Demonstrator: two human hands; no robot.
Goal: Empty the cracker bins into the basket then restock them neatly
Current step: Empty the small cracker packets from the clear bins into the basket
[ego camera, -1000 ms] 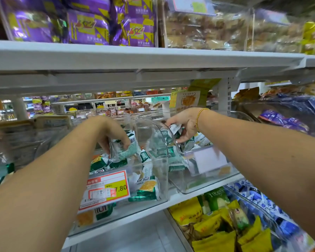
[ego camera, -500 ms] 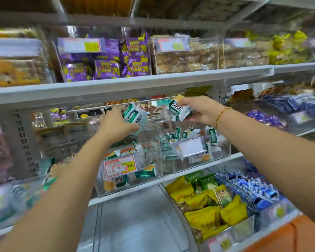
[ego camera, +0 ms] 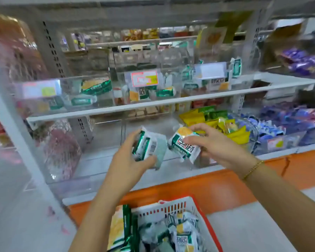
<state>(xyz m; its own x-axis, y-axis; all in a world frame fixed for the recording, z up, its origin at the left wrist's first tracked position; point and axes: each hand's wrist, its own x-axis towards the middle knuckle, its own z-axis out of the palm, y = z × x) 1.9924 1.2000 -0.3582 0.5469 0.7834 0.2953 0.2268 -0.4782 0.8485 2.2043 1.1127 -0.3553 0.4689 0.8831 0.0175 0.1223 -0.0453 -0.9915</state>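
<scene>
Both hands are held out in front of the lower shelf, each with crackers in it. The left hand (ego camera: 133,157) has its fingers and thumb curled round a small stack of green-and-white packs (ego camera: 149,146), barcode side showing. The right hand (ego camera: 218,144), with a gold bracelet (ego camera: 253,168) at the wrist, pinches a single pack (ego camera: 185,144) by its end, tilted, just beside the left hand's stack but apart from it.

Below the hands, at the bottom of the view, sits the basket (ego camera: 162,210), white mesh with an orange rim, heaped with the same green-and-white packs (ego camera: 180,233). The left forearm crosses in front of its left side and hides part of it.

Up on the white shelf (ego camera: 153,104) stand three clear cracker bins: the left bin (ego camera: 62,91), the middle bin (ego camera: 144,84) with a red and yellow price label (ego camera: 144,79), and the right bin (ego camera: 207,77). Each has only a few packs lying loose at the bottom.

Behind the hands on the lower shelf are yellow packets (ego camera: 238,133), then blue packets (ego camera: 280,120) further right, and a clear bin of pinkish packets (ego camera: 62,151) to the left. Purple packets (ego camera: 302,62) show at the upper right, blurred. An orange plinth (ego camera: 207,184) runs along the foot of the shelving, between it and the basket
</scene>
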